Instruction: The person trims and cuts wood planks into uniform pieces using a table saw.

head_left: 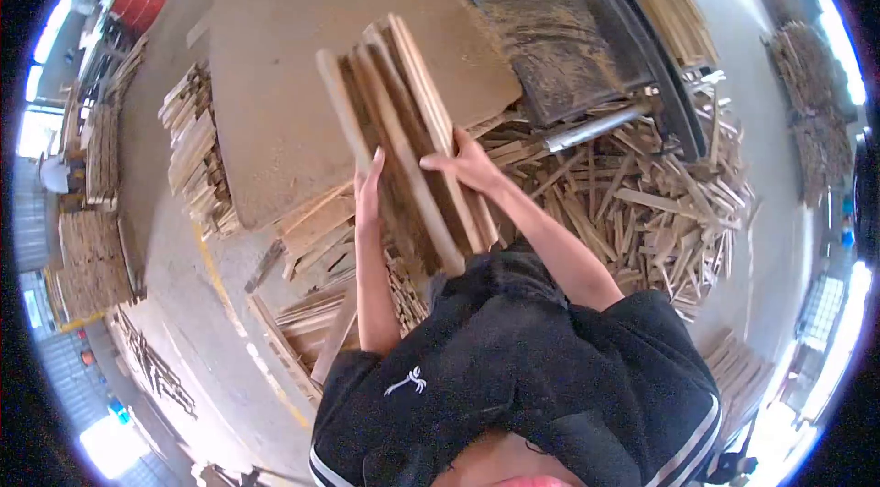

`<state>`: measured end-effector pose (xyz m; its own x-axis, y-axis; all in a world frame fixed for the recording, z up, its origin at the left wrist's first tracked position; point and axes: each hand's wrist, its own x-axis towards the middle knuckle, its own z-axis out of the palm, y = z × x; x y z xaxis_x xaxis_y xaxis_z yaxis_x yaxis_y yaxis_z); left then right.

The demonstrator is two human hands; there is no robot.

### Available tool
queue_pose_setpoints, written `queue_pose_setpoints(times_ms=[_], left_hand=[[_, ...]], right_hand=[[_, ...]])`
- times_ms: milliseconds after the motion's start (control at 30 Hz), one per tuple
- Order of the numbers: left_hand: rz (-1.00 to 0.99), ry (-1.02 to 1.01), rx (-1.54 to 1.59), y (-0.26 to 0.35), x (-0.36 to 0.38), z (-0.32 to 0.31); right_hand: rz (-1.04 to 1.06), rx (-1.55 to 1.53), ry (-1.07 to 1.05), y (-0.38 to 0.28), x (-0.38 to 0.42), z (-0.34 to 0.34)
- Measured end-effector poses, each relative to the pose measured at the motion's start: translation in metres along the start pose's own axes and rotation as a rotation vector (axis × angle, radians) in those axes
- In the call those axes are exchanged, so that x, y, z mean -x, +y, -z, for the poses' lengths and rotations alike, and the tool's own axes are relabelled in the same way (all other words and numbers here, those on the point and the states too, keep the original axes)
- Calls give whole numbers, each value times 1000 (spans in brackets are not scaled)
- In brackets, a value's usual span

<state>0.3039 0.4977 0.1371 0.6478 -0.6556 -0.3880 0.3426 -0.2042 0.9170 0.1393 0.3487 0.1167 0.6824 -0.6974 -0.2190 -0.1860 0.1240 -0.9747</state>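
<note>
Several long wooden boards [396, 111] are held together as a loose bundle in front of my body, slanting from upper left to lower right. My left hand [368, 183] grips the bundle's left side, thumb along the outer board and the other fingers hidden. On the other side my right hand [466, 166] is closed round the right-hand boards, its thumb lying across the top. Dark gaps show between some of the boards. Their near ends reach close to my shirt, and their far ends lie over the big brown tabletop [302, 38].
Right of the tabletop is a sawdust-covered machine bed [568, 38] with a metal roller [600, 127]. Below it lies a heap of wood offcuts [660, 221]. Stacked wood pieces [194, 143] stand at the table's left edge. A red drum [137, 4] is farther left.
</note>
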Motion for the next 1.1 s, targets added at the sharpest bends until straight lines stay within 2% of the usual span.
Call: queue_pose_setpoints(times_ms=[33, 67, 133, 167, 200, 267, 333, 400, 467, 533, 567, 633, 667, 700, 733, 767, 800, 867, 900, 933, 1000, 1033, 1100], left_hand=[[37, 84, -99, 8, -17, -14], [68, 163, -195, 15, -33, -26], [-78, 78, -609, 14, -77, -34], [-139, 206, -960, 8, -91, -44], [-147, 205, -957, 2, -103, -52], [-280, 311, -1098, -11, -119, -68], [-276, 282, -1022, -22, -138, -72], [-412, 331, -930, -39, -155, -76], [-421, 344, -921, -41, -160, -87], [-490, 424, -891, -39, -161, -100], [-462, 431, -867, -35, -157, -108], [-467, 478, -908, -46, -165, -119], [-453, 538, -958, -50, -167, -125], [-466, 528, -955, -51, -167, -134], [-394, 574, -931, -49, -168, -144], [-317, 622, -911, -48, -167, -151], [-326, 619, -914, -46, -167, -160], [-219, 660, -873, -44, -167, -179], [-211, 659, -875, -48, -170, -184], [-216, 693, -883, -55, -177, -186], [-203, 738, -884, -60, -184, -188], [-234, 773, -917, -60, -186, -187], [-241, 842, -935, -62, -178, -189]], right_hand=[[-114, 142, -62, 3, -32, 7], [-132, 432, 14, -24, -38, 11], [-118, 516, 20, -35, -59, 19], [-92, 529, 63, -43, -64, 23], [-86, 531, 68, -43, -71, 29], [72, 480, 147, -38, -77, 51], [39, 453, 125, -49, -76, 82], [-111, -83, -85, -38, -73, 118], [-147, -552, -101, -20, -59, 154], [-225, -891, -225, 9, -53, 197], [-210, -891, -216, 18, -55, 219], [-231, -757, -34, 25, -56, 267], [-219, -759, -20, 21, -56, 291], [-154, -256, 125, 11, -59, 316], [-86, 247, 263, 6, -66, 343], [-90, 430, 300, 14, -72, 371], [-87, 424, 307, 25, -77, 393], [192, 771, 404, 42, -83, 433], [49, 765, 346, 25, -77, 443], [46, 771, 339, 32, -73, 453], [378, 1184, 477, 52, -58, 467], [404, 1064, 444, 57, -45, 473], [436, 1041, 392, 74, -21, 485]])
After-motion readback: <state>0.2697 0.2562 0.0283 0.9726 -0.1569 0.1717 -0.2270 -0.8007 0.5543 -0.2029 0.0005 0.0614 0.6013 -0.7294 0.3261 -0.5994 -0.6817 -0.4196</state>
